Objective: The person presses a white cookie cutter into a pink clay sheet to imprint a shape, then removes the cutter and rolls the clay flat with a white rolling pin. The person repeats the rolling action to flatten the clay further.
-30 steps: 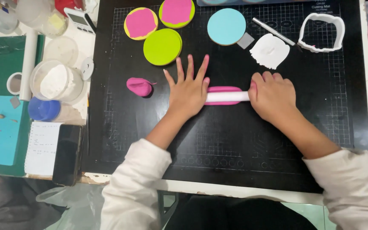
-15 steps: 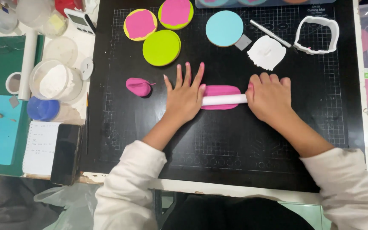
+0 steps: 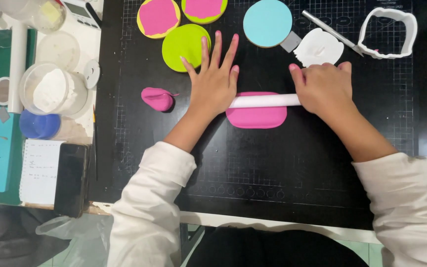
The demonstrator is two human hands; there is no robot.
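A white rolling pin (image 3: 264,101) lies across a flattened pink clay slab (image 3: 256,116) on a black cutting mat (image 3: 273,173). My left hand (image 3: 215,81) presses flat on the pin's left end with fingers spread. My right hand (image 3: 323,88) rests palm down on the pin's right end, fingers curled over it. A small pink clay lump (image 3: 157,98) sits to the left of my left hand.
Lime green (image 3: 185,45), blue (image 3: 267,22) and pink-topped discs (image 3: 157,18) lie at the mat's far edge, with a white clay piece (image 3: 319,48), a metal blade tool (image 3: 333,32) and a white cutter (image 3: 388,33). Left of the mat: powder tub (image 3: 53,90), blue lid (image 3: 38,125), phone (image 3: 70,179), notepad (image 3: 39,170).
Both hands have pushed the rolling pin away from me over the pink slab, so more of the flattened slab now shows below the pin.
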